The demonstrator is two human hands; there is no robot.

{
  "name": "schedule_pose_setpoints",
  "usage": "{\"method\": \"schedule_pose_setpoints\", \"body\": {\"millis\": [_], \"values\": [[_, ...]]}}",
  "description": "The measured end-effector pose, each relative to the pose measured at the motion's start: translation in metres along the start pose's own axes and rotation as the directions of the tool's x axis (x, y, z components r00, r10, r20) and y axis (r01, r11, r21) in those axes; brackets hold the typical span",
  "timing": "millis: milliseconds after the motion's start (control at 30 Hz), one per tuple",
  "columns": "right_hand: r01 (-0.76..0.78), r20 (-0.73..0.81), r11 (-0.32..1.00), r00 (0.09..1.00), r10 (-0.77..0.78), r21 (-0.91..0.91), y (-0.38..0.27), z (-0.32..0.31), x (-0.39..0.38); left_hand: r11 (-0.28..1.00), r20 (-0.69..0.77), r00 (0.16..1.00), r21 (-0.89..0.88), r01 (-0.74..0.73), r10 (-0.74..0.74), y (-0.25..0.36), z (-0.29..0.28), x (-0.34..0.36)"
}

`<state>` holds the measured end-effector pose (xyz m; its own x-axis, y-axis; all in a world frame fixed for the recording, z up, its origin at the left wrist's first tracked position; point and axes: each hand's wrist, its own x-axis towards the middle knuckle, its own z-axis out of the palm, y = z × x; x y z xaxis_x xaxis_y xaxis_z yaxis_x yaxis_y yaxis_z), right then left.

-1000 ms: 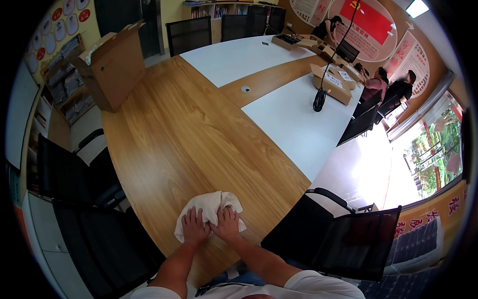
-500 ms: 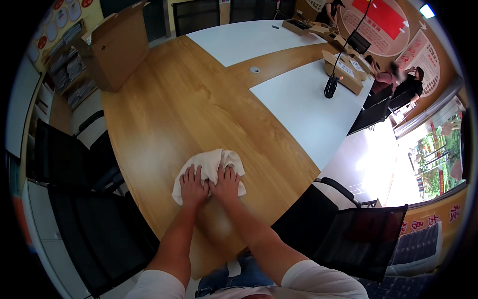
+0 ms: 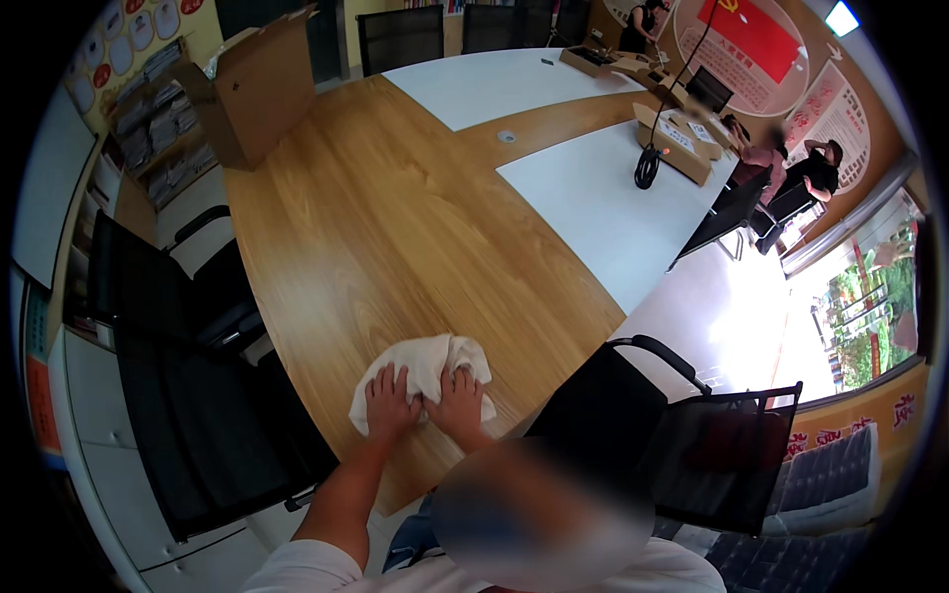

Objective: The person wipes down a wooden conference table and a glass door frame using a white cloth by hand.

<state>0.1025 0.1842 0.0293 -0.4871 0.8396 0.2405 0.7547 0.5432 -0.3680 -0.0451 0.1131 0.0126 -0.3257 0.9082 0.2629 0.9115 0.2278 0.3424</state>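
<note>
A crumpled cream-white cloth (image 3: 420,358) lies on the wooden tabletop (image 3: 395,222) near its near end. My left hand (image 3: 392,403) rests on the left part of the cloth, fingers spread and pressed flat. Close beside it, my right hand (image 3: 457,403) has its fingers bent into the bunched folds on the right side. The thumbs nearly meet. My right forearm is partly blurred, and the cloth's underside is hidden.
A tall cardboard box (image 3: 262,94) stands at the table's far left. Black chairs (image 3: 213,435) line both sides. White table panels (image 3: 603,208) carry a coiled black cable (image 3: 647,168) and an open carton (image 3: 677,148). Several people are at the far right.
Both hands and the cloth have moved toward me, closer to the near table edge. My view has shifted slightly.
</note>
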Motion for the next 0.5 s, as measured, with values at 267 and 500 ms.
{"method": "schedule_pose_setpoints", "body": {"millis": [267, 500], "values": [[0.087, 0.094, 0.996, 0.992, -0.087, 0.001, 0.006, -0.023, -0.095, 1.000, 0.059, 0.998, -0.020, 0.015, -0.014, 0.021, -0.020, -0.112], [0.087, 0.162, 0.996, 0.983, -0.083, -0.019, 0.013, -0.016, -0.101, 0.998, 0.158, 0.987, -0.039, 0.050, -0.043, 0.028, -0.025, -0.115]]}}
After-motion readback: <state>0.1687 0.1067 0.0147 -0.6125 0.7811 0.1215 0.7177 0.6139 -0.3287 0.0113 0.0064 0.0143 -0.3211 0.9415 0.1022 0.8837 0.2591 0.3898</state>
